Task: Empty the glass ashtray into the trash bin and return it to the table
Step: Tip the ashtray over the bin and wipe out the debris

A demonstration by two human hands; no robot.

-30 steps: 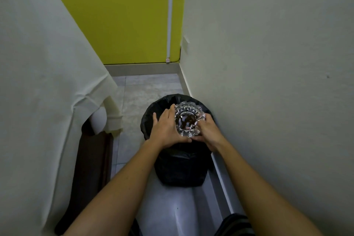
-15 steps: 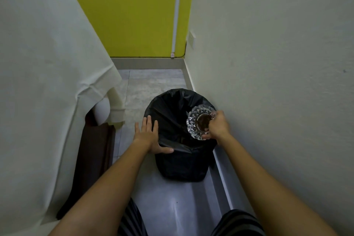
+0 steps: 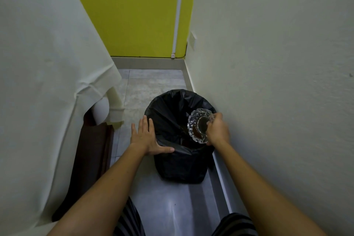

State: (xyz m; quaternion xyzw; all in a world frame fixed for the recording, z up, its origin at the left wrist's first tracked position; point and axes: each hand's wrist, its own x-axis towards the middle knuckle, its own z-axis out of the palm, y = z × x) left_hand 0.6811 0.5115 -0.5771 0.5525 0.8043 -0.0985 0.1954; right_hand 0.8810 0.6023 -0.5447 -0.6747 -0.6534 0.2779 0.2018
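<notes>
A person leans over a black-lined trash bin (image 3: 178, 140) set on the floor against a pale wall, tipping a cut-glass ashtray (image 3: 199, 125) above the bin's open mouth. The right hand (image 3: 217, 130) pinches the ashtray's rim at its 3 o'clock edge, fingers curled tight around the glass, so the dish hangs on edge at 9 o'clock from that grip, hollow turned toward the bin's centre and a brown residue showing inside. The ashtray sits over the bin's 2 o'clock quarter, within the rim line, so anything that falls should land in the liner. The left hand (image 3: 146, 137) lies flat with fingers spread, thumb resting on the liner at the bin's 8 o'clock rim, apparently steadying it; it holds nothing. The right forearm reaches in from 5 o'clock, wrist rolled inward. A cloth-draped desk (image 3: 47, 82) stands at 9 o'clock, the likely return spot.
</notes>
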